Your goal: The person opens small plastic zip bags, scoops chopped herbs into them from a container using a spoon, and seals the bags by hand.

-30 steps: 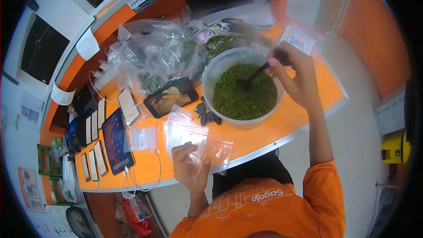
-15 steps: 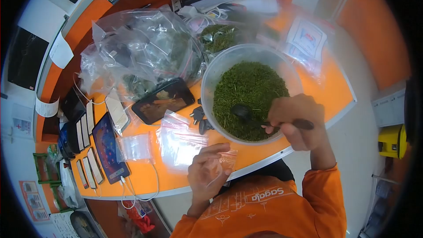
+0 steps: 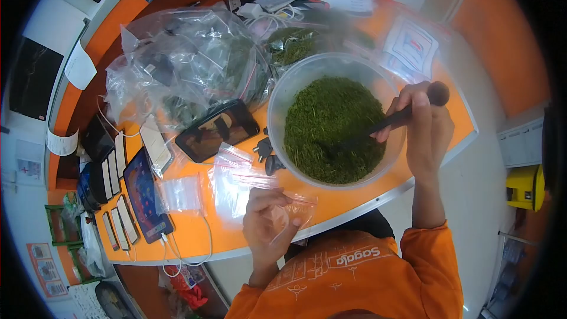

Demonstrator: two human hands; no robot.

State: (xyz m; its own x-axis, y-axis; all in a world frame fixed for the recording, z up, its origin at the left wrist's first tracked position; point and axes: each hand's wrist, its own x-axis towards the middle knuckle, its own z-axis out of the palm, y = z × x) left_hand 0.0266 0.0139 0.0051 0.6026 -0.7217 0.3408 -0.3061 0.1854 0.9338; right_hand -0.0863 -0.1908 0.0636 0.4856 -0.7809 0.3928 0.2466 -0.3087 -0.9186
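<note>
My right hand (image 3: 426, 119) grips the dark handle of a spoon (image 3: 378, 126) over the right rim of a round translucent tub (image 3: 275, 101). The spoon's bowl end is sunk in the chopped green leafy material (image 3: 331, 112) that fills much of the tub. Near the table's front edge, my left hand (image 3: 264, 217) pinches a small clear zip bag (image 3: 295, 208). Its fingers lie around the bag's upper part. More flat clear zip bags (image 3: 233, 186) lie on the orange table just beyond that hand.
A lit phone (image 3: 217, 131) leans left of the tub, beside black plugs (image 3: 264, 149). Large clear plastic bags (image 3: 195, 59) are heaped behind. A tablet (image 3: 142, 192) and several phones stand at the left with white cables. Another bag of green material (image 3: 290, 46) sits behind the tub.
My right hand has risen and moved right, tilting the spoon handle up while its bowl has sunk into the green material. My left hand has shifted slightly left with the small bag.
</note>
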